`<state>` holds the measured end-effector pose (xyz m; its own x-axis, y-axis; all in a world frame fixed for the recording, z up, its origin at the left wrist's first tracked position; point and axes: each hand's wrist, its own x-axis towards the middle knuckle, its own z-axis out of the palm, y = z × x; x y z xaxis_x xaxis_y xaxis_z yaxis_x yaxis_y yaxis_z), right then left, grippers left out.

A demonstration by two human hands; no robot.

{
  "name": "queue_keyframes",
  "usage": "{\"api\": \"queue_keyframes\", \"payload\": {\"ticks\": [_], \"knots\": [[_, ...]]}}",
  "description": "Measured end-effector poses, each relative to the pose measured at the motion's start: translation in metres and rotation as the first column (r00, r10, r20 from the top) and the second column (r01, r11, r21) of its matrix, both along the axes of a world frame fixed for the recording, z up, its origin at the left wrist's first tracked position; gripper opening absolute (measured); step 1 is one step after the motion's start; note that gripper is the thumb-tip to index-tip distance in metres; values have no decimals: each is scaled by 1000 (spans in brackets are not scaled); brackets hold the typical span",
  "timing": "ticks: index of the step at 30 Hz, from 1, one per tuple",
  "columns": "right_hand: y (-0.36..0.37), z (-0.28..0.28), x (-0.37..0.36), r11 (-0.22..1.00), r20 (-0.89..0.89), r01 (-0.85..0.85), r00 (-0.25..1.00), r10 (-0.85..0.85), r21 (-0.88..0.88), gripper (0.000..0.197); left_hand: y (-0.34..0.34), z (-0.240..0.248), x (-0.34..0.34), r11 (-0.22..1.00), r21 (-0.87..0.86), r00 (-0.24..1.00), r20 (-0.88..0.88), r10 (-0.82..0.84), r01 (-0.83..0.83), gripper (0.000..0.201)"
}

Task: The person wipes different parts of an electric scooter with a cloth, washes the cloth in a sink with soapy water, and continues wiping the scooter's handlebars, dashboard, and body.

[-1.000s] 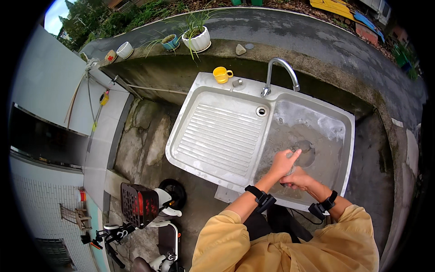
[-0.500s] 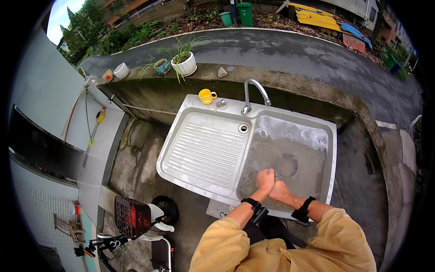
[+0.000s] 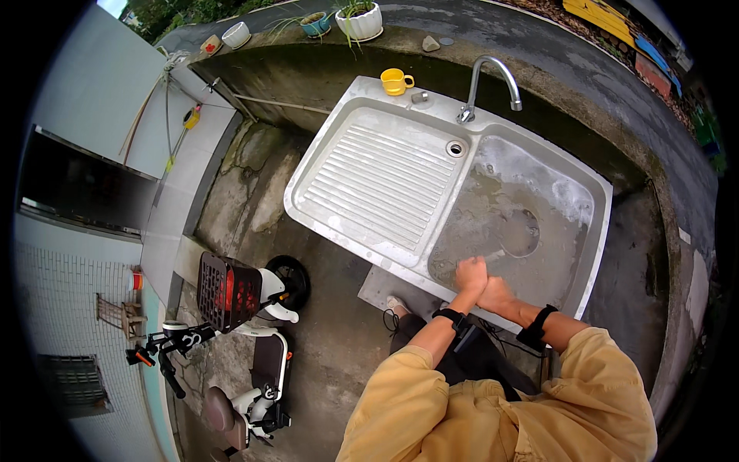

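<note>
My left hand (image 3: 470, 276) and my right hand (image 3: 497, 295) are pressed together, both closed, above the near edge of the wash basin (image 3: 600, 254). Whatever lies inside the fingers is hidden. Cloudy, sudsy water (image 3: 493, 204) fills the basin, with foam toward the far right corner. A round shape (image 3: 520, 232) shows in the water just beyond my hands. Left of the basin is a ribbed washboard (image 3: 377, 185) with a drain hole (image 3: 456, 148) at its far right corner. Over the basin's far side arches a chrome faucet (image 3: 493, 65).
A yellow mug (image 3: 393, 82) and a small grey cylinder (image 3: 419, 97) stand on the sink's back rim. Potted plants (image 3: 359, 21) line the low wall (image 3: 431, 77) behind. To the left stands a white scooter (image 3: 269, 362) with a dark basket (image 3: 227, 292).
My view has shifted downward and turned, so the sink sits higher and farther right in the picture. Both hands stay closed together over the near side of the basin.
</note>
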<state>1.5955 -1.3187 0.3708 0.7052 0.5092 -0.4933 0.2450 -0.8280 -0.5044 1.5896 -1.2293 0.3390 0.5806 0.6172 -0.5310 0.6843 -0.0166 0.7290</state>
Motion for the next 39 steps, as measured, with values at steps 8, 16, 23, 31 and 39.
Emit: {"api": "queue_keyframes", "payload": {"ticks": [8, 16, 23, 31, 39], "knots": [[26, 16, -7, 977, -2, -202, 979, 203, -70, 36, 17, 7, -19, 991, -38, 987, 90, 132, -129, 35], [81, 37, -35, 905, 215, -381, 883, 416, -188, 44, 60, 4, -52, 939, -145, 908, 243, 341, -313, 36], [169, 46, -110, 775, 317, -627, 754, 576, 82, 69, 164, 40, -183, 796, -261, 792, 149, 592, -546, 65], [276, -16, -282, 926, -595, -55, 752, 284, 373, 34, 224, 38, -497, 740, -237, 599, 457, 657, -630, 55], [323, 48, -572, 854, -832, -111, 194, 520, 507, 23, 153, 36, -775, 914, 273, 801, -448, 397, -301, 52]]}}
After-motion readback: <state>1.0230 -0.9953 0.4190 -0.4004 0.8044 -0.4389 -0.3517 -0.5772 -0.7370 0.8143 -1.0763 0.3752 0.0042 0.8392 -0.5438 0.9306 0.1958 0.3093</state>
